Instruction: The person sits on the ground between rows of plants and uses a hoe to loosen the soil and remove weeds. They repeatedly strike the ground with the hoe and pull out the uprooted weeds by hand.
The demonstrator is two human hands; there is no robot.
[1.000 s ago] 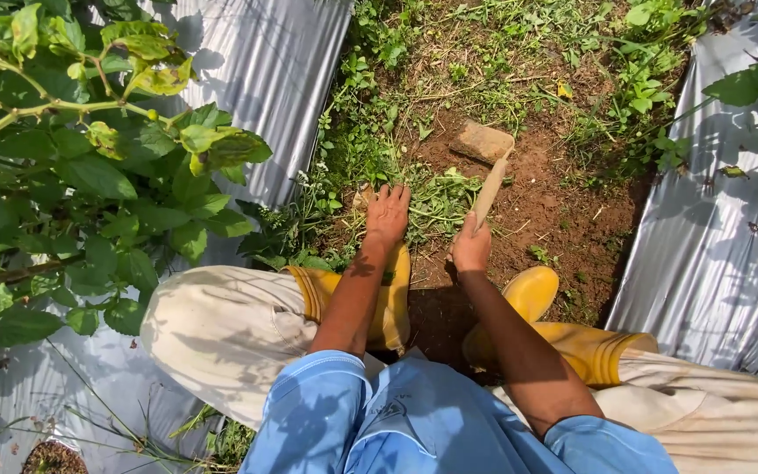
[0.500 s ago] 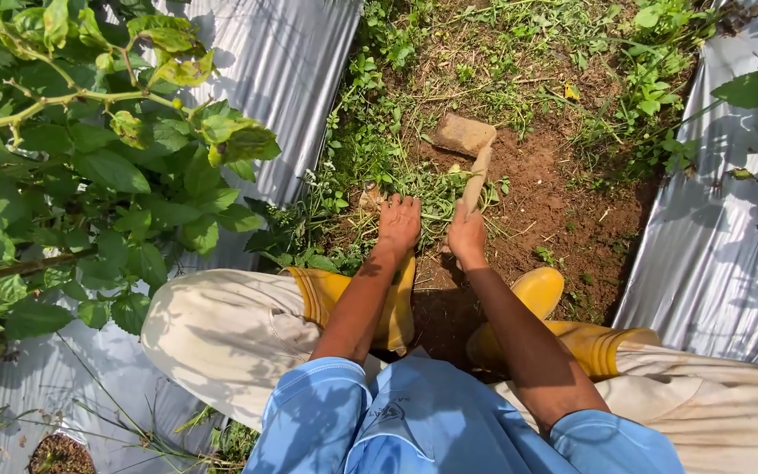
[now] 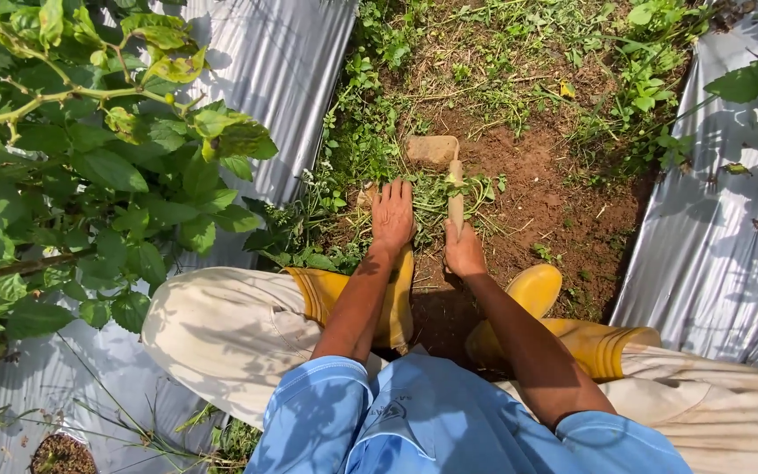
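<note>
I squat over a strip of soil between plastic-covered beds. My right hand (image 3: pixel 464 254) grips the wooden handle of a small hand hoe (image 3: pixel 454 197); its soil-caked blade (image 3: pixel 432 149) rests on the ground among low weeds. My left hand (image 3: pixel 392 215) lies flat, fingers spread, on a clump of cut green weeds (image 3: pixel 427 195) just left of the handle. My yellow boots (image 3: pixel 532 290) sit below the hands.
Silver plastic mulch (image 3: pixel 274 79) covers the bed at left, and silver mulch (image 3: pixel 721 219) covers the bed at right. A leafy plant (image 3: pixel 89 167) overhangs the left sheet. Bare brown soil (image 3: pixel 554 193) lies right of the hoe; weeds (image 3: pixel 519 53) fill the far strip.
The hoe blade has swung leftward and nearer, from the bare soil into the weeds. My left hand stayed pressed on the weed clump.
</note>
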